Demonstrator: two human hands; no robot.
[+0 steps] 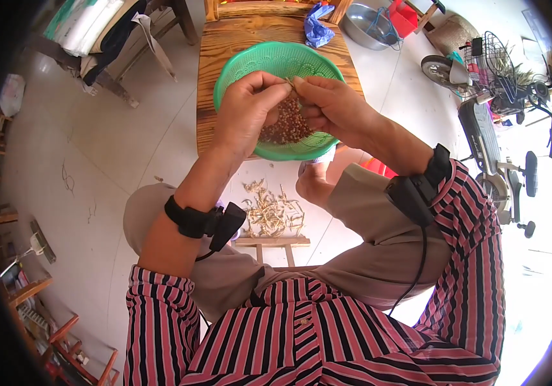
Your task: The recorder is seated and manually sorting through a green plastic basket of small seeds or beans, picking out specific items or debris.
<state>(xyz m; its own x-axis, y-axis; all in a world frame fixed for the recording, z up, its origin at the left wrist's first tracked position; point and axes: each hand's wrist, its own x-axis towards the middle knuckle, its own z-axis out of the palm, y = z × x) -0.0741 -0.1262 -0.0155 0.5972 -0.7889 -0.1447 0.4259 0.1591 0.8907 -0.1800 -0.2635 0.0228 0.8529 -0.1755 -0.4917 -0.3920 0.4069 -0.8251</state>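
Over a green plastic colander, my left hand and my right hand meet fingertip to fingertip. Both are closed in a pinch on a small, pale dry bean pod, mostly hidden by the thumbs and fingers. Below them, small reddish-brown and tan beans lie in the bottom of the colander. The colander stands on a wooden chair seat. Down on the floor, between my legs, is a scatter of dry, straw-coloured pod shells.
A crumpled blue plastic bag lies on the seat behind the colander. Beyond it are a metal basin and a red container. A low wooden stool is near my knees. An electric scooter stands at right.
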